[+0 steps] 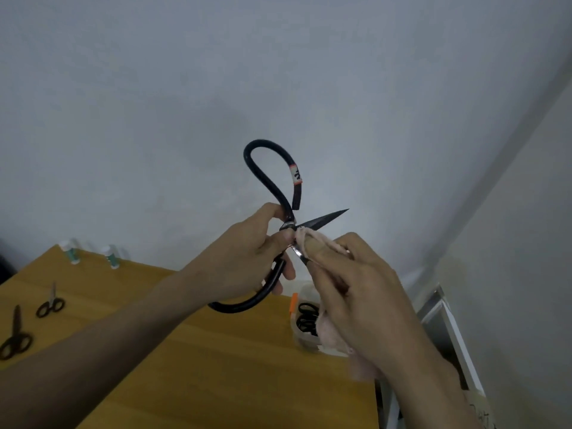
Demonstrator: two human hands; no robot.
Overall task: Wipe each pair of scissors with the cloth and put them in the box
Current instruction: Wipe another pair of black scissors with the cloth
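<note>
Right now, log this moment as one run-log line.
left hand: holds large black scissors at pivot | right hand: wipes blade with pink cloth | table: two scissors unwiped | box: holds scissors

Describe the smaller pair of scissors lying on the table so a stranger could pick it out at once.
Start at the yellow wooden table and go to its far left side, below the two small white bottles. There the small black-handled scissors lie flat, blades pointing away. The larger black scissors lie nearer the left edge; the big black loop-handled scissors are held up in the person's hands.
</note>
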